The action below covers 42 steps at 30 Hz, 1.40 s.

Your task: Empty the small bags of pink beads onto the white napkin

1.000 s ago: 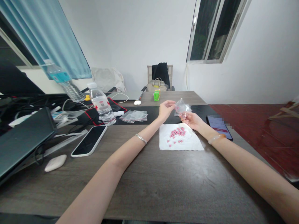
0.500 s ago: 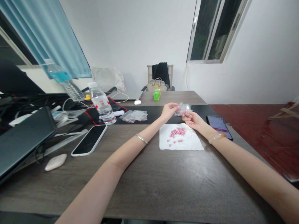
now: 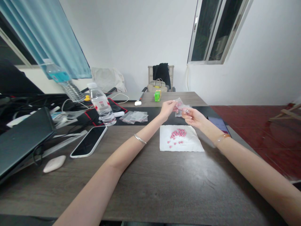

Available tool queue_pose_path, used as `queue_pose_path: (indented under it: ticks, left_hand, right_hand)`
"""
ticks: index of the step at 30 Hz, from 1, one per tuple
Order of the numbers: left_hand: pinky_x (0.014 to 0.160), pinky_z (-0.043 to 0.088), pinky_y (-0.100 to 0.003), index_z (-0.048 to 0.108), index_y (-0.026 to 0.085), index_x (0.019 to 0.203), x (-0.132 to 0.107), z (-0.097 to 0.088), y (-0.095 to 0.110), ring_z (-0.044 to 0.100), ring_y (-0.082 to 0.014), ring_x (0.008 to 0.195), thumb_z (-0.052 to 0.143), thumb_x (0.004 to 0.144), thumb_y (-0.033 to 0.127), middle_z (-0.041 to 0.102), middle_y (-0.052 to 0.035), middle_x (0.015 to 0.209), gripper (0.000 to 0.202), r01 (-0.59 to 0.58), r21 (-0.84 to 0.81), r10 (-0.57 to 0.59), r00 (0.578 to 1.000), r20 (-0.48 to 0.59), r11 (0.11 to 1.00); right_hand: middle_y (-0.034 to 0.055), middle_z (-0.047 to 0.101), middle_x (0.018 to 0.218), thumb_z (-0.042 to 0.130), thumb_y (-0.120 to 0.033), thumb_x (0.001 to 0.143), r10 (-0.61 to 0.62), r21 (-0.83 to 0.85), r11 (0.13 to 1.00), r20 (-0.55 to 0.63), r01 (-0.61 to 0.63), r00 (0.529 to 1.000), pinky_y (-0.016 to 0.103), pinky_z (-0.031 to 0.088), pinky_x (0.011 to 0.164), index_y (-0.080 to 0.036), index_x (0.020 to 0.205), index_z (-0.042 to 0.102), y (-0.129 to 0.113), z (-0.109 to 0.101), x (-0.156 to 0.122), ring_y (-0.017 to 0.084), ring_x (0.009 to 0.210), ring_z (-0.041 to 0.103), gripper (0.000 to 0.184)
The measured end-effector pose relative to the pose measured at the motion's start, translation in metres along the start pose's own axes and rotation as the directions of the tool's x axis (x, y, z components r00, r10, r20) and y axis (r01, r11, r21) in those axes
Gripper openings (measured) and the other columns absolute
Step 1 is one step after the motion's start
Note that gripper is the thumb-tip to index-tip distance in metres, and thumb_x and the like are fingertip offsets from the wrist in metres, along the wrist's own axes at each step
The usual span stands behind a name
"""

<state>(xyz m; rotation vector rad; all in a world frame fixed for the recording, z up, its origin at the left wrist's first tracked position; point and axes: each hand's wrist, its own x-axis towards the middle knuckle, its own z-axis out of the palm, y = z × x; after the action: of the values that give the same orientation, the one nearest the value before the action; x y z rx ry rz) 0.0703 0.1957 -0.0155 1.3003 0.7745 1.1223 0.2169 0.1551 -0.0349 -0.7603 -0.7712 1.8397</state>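
Both hands are raised just past a white paper napkin, holding one small clear plastic bag between them. My left hand pinches the bag from its left side, fingers closed. From the right, my right hand grips it with thumb and fingers. More clear bags lie on the dark strip behind, partly hidden by the hands. On the napkin sits a cluster of small round pink beads, with several strays nearer me. Whether the held bag contains anything, I cannot tell.
To the left lie flat zip bags, a water bottle, a white-edged phone, a white mouse and a laptop. A green box stands at the back. Another phone is partly behind my right arm.
Both hands have lifted slightly, and one bag now stands out between them, apart from the bags behind. My right forearm now covers more of the right phone. The beads have not moved.
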Motion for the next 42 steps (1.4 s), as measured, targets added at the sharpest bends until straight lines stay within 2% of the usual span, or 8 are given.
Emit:
queue_pose_path:
  ticks: [7, 12, 19, 25, 29, 33, 38, 42]
  left_hand:
    - [0.062, 0.047, -0.021, 0.064, 0.011, 0.067, -0.002, -0.006, 0.012, 0.057, -0.0063, 0.053, 0.057, 0.075, 0.012, 0.064, -0.0025, 0.063, 0.011, 0.11, 0.014, -0.11, 0.994, -0.009, 0.994]
    - [0.068, 0.048, -0.024, 0.063, 0.011, 0.065, -0.001, -0.008, 0.011, 0.058, -0.0067, 0.055, 0.062, 0.073, 0.012, 0.064, -0.0019, 0.062, 0.008, 0.145, 0.038, -0.145, 0.989, -0.002, 0.989]
    - [0.074, 0.05, -0.028, 0.057, 0.012, 0.064, -0.001, -0.009, 0.013, 0.063, -0.0106, 0.061, 0.065, 0.071, 0.009, 0.065, -0.0027, 0.063, 0.011, 0.192, 0.1, -0.2, 0.977, 0.071, 0.976]
    - [0.072, 0.048, -0.026, 0.058, 0.012, 0.064, -0.002, -0.008, 0.015, 0.06, -0.0088, 0.059, 0.059, 0.075, 0.009, 0.064, -0.0015, 0.063, 0.011, 0.156, 0.149, -0.169, 0.983, 0.078, 0.977]
    - [0.068, 0.047, -0.023, 0.064, 0.01, 0.071, -0.004, -0.008, 0.015, 0.061, -0.0091, 0.061, 0.058, 0.076, 0.01, 0.067, -0.0037, 0.068, 0.009, 0.108, 0.164, -0.129, 0.984, 0.123, 0.981]
    - [0.064, 0.045, -0.021, 0.066, 0.009, 0.077, -0.005, -0.009, 0.012, 0.059, -0.0079, 0.061, 0.064, 0.072, 0.01, 0.067, -0.0029, 0.069, 0.005, -0.008, 0.154, -0.023, 0.98, 0.2, 0.988]
    - [0.059, 0.044, -0.02, 0.063, 0.008, 0.074, -0.003, -0.006, 0.0, 0.058, -0.0084, 0.059, 0.07, 0.065, 0.006, 0.067, -0.0028, 0.067, 0.012, -0.081, 0.14, 0.058, 0.985, 0.162, 0.987]
    - [0.059, 0.046, -0.021, 0.064, 0.009, 0.075, 0.0, -0.003, -0.009, 0.057, -0.008, 0.056, 0.063, 0.076, 0.013, 0.066, -0.0025, 0.066, 0.004, -0.082, 0.171, 0.061, 0.99, 0.123, 0.982]
  right_hand:
    - [-0.0023, 0.048, 0.052, 0.027, -0.029, 0.095, 0.066, 0.168, 0.983, 0.04, -0.072, 0.997, 0.015, 0.02, 0.025, -0.012, 0.09, 0.053, 0.02, 0.002, 0.003, 0.006, 0.032, 0.029, 0.031]
    - [-0.0021, 0.047, 0.052, 0.03, -0.022, 0.091, 0.046, 0.2, 0.979, 0.023, -0.05, 0.999, 0.016, 0.021, 0.026, -0.016, 0.081, 0.049, 0.023, -0.006, 0.005, 0.007, 0.033, 0.032, 0.022]
    - [-0.0012, 0.047, 0.052, 0.036, -0.018, 0.084, 0.069, 0.205, 0.976, 0.019, -0.072, 0.997, 0.017, 0.021, 0.027, -0.018, 0.076, 0.044, 0.023, -0.014, 0.007, 0.007, 0.035, 0.031, 0.011]
    - [-0.0025, 0.044, 0.051, 0.037, -0.009, 0.078, 0.099, 0.199, 0.975, 0.02, -0.101, 0.995, 0.015, 0.02, 0.026, -0.017, 0.078, 0.046, 0.025, -0.017, 0.01, 0.006, 0.034, 0.027, 0.012]
    - [-0.0011, 0.047, 0.055, 0.038, -0.011, 0.078, 0.1, 0.198, 0.975, 0.021, -0.102, 0.995, 0.014, 0.021, 0.026, -0.014, 0.085, 0.051, 0.027, -0.019, 0.011, 0.006, 0.035, 0.027, 0.015]
    - [-0.0005, 0.049, 0.055, 0.039, -0.017, 0.081, 0.093, 0.199, 0.975, 0.027, -0.097, 0.995, 0.015, 0.023, 0.027, -0.012, 0.092, 0.055, 0.029, -0.021, 0.011, 0.006, 0.034, 0.026, 0.02]
    - [0.0007, 0.05, 0.055, 0.039, -0.022, 0.082, 0.084, 0.2, 0.976, 0.028, -0.088, 0.996, 0.016, 0.023, 0.027, -0.011, 0.093, 0.055, 0.03, -0.023, 0.01, 0.006, 0.035, 0.027, 0.022]
    - [0.0004, 0.049, 0.055, 0.039, -0.021, 0.08, 0.085, 0.196, 0.976, 0.033, -0.09, 0.996, 0.016, 0.022, 0.027, -0.012, 0.088, 0.054, 0.03, -0.021, 0.009, 0.006, 0.035, 0.028, 0.019]
